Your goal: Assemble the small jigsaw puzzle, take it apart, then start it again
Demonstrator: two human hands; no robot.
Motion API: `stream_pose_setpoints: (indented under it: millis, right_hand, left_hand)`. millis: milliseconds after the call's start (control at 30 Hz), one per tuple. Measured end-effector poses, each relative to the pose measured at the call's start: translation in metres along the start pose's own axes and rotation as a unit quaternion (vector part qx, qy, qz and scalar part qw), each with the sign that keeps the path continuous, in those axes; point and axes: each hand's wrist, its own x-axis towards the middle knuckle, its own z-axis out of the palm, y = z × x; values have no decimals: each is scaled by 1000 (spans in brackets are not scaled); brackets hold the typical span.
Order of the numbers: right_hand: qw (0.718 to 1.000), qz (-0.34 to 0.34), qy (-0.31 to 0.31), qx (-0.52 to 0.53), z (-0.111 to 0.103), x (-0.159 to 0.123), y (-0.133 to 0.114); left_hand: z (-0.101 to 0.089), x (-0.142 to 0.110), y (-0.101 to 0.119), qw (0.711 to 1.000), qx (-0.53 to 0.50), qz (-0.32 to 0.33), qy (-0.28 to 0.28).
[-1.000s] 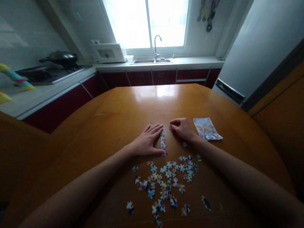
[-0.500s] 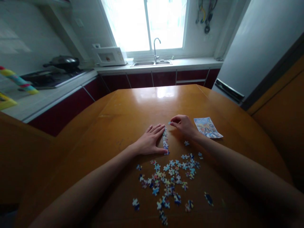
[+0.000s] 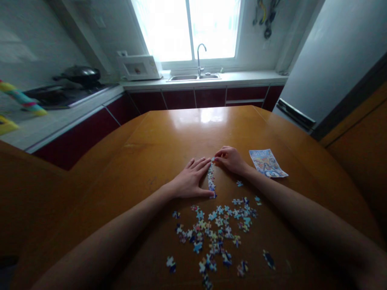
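My left hand (image 3: 191, 180) lies flat with its fingers spread, thumb and fingertips at the two ends of a narrow strip of joined puzzle pieces (image 3: 211, 179). At the strip's far end my right hand (image 3: 230, 159) pinches a small light-blue puzzle piece (image 3: 213, 159), close to the left fingertips. Whether that piece is locked into the strip I cannot tell. Nearer to me, a loose heap of puzzle pieces (image 3: 219, 221) in blue, white and yellow is spread over the wooden table (image 3: 145, 149).
A printed picture sheet (image 3: 267, 162) lies right of my right hand. One stray puzzle piece (image 3: 239, 183) sits by my right wrist, and a dark piece (image 3: 269, 259) near the front. Beyond the table are a sink (image 3: 193, 77), a microwave (image 3: 139, 67) and a pan (image 3: 81, 74).
My right hand has moved slightly left, bringing the pinched puzzle piece to the strip's far end. The left hand stays on the strip. The view has shifted a little.
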Motion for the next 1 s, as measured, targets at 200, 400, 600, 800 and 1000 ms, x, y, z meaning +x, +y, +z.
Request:
stream_pose_setpoints:
  millis: [200,400,600,800,1000]
  right_hand:
    - [999,-16,-19,-46,2,-1,1]
    - [997,-25,-30,-64,1,-1,1]
    - [996,-41,-31,-78,2,-2,2]
    - [995,-33,-18,-88,3,-2,2]
    - [995,-46,-19,-87,3,-3,1]
  left_hand:
    - [1,0,-1,1000,-4,-1,2]
    - [1,1,-1,1000,-6,-5,-1]
    - [2,1,-2,1000,-6,-3,1]
    - [2,0,-2,1000,-3,-3,1]
    - [1,1,-1,1000,-3,-4,-3]
